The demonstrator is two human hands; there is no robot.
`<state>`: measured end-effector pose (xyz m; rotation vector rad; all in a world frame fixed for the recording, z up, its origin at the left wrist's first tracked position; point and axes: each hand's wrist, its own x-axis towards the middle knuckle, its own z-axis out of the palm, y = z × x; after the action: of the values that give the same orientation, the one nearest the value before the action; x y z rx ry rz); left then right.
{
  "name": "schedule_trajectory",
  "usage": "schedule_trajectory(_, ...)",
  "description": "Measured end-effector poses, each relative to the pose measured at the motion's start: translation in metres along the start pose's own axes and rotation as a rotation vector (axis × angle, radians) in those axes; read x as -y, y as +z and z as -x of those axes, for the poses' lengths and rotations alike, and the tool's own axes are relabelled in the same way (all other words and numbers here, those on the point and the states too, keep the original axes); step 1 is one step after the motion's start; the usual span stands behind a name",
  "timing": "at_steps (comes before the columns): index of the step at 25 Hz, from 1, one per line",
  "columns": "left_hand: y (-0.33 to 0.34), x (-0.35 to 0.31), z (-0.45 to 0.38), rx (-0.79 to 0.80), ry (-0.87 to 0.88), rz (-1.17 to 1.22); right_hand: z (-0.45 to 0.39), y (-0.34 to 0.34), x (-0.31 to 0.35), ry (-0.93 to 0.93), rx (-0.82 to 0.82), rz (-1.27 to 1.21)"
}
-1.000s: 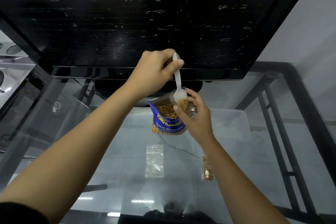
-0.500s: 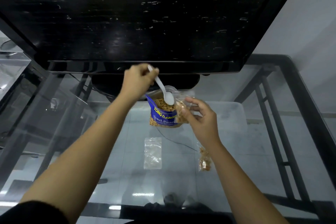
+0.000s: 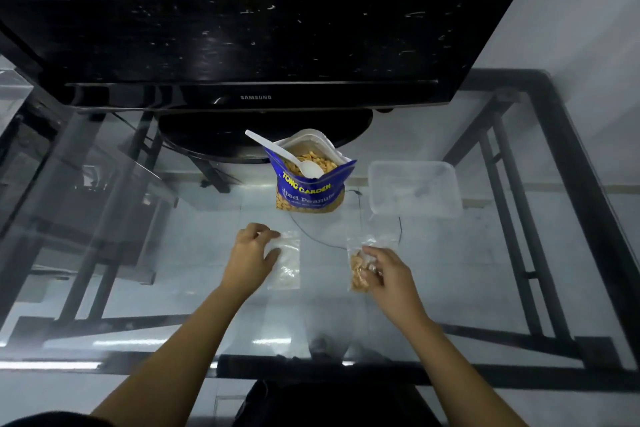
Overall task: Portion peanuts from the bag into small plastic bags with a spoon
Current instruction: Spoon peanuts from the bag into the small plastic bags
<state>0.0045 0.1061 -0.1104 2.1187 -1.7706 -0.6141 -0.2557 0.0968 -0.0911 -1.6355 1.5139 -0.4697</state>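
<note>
Blue peanut bag (image 3: 309, 189) standing open on the glass counter (image 3: 173, 305), just in front of the round base of a black Samsung monitor (image 3: 242, 21) whose upper part is cut off by the frame. White plastic spoon (image 3: 289, 156) left resting in the bag's mouth, bowl down on the peanuts, handle slanting out up and to the left, touched by neither hand. Left hand (image 3: 250, 258) low over the counter at the left edge of an empty small clear bag (image 3: 288, 262) lying flat; fingers (image 3: 268, 234) curled over the bag's top left corner, thumb against its side, though whether actually pinching the film or only resting on it cannot be told. Right hand (image 3: 388, 276) closed around a small clear bag with peanuts in it (image 3: 358, 269), fingers folded over its right half so that part is hidden, the bag's open top poking out above them; whether it is lifted or lying on the glass is hard to judge. Translucent lidded plastic container (image 3: 415, 189) sitting to the right of the peanut bag, contents not discernible. Thin dark cable (image 3: 313, 239) trailing across the glass between the bags. Everything below the glass blurred by reflections, the black frame and floor tiles showing through; both forearms cut off by the lower edge
</note>
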Motion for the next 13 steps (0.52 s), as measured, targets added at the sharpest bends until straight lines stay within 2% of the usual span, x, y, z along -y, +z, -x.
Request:
schedule_trajectory(2, 0.009, 0.008, 0.003, 0.018, 0.048, -0.058, -0.005, -0.001, -0.003, 0.014, 0.031, 0.129)
schedule_trajectory(5, 0.007, -0.002, -0.004, -0.001, -0.009, -0.154, -0.008, -0.002, -0.009, -0.031, 0.049, 0.415)
schedule_trajectory(10, -0.016, -0.023, -0.006, 0.017, 0.002, -0.229, -0.011, -0.008, -0.008, -0.011, 0.046, 0.472)
schedule_trajectory(12, -0.037, -0.034, -0.002, 0.06, 0.014, -0.11, -0.006, -0.01, 0.002, -0.087, 0.03, 0.404)
schedule_trajectory(13, -0.05, -0.041, 0.0, 0.087, -0.001, 0.035, -0.002, -0.011, 0.012, -0.119, 0.017, 0.284)
